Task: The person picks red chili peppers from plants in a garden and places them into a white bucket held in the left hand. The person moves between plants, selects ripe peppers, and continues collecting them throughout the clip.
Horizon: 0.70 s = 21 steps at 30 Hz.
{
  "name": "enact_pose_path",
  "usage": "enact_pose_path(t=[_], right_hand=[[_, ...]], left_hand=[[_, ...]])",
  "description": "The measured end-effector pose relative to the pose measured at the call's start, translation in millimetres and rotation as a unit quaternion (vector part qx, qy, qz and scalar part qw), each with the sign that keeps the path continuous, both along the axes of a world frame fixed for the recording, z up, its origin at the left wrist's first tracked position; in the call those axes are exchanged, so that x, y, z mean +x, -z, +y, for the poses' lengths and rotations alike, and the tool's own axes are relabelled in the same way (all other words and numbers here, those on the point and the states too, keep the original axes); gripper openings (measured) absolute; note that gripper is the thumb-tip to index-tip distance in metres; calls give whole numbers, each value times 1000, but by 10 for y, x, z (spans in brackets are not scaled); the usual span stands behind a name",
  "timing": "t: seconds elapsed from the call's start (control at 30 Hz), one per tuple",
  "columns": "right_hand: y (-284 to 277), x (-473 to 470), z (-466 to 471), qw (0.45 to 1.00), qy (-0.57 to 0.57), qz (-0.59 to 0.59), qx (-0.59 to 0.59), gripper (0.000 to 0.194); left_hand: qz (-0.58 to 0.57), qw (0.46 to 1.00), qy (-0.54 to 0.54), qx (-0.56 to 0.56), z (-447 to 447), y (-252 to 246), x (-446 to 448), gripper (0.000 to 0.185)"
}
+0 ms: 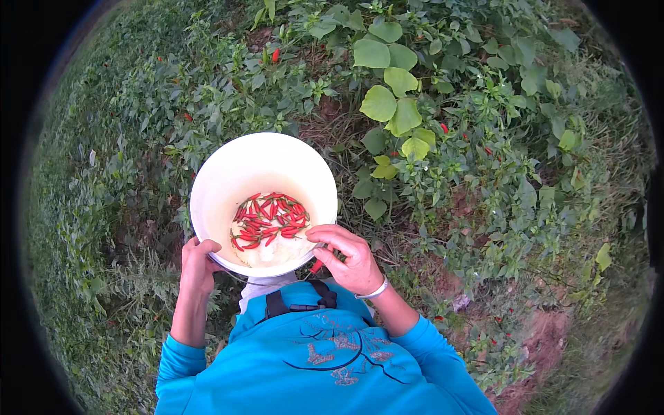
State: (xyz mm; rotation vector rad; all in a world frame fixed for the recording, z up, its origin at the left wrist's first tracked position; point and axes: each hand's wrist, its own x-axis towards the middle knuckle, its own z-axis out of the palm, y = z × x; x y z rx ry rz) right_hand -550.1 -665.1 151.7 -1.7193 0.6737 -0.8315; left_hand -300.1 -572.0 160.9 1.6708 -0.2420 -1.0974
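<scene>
A white plastic bucket [264, 161] is held in front of my body, its mouth facing up towards me. Many slim red chili peppers [270, 215], some with green stems, lie on its bottom. My left hand [198, 263] grips the bucket's left rim, with the thumb over the edge. At the lower right rim is my right hand [348, 259], its fingertips reaching over the bucket's mouth. Something red [316, 266], perhaps the grip of the wire handle [249, 281], shows beneath that hand. Whether the right hand holds it is hidden by the fingers.
Leafy chili plants [233, 88] surround me, and a red pepper [275, 55] hangs on one beyond the bucket. A broad-leaved plant [391, 93] grows ahead on the right. Bare reddish soil [544, 342] and dry grass show at lower right.
</scene>
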Motion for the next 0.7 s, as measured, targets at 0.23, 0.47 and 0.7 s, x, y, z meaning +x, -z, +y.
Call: enact_pose_path(t=[0.23,0.47,0.7], right_hand=[[372,-691,60,979,172,32,106,14],[552,-1207,-182,944,297,47,137,12],[479,-1481,-1081,930,362,-5,72,16]], left_hand=[[-25,997,-32,-66,46,-292,198,34],[-28,993,17,-109,-381,-532,-135,43],[-18,990,85,-114,-968,-555,-335,45]])
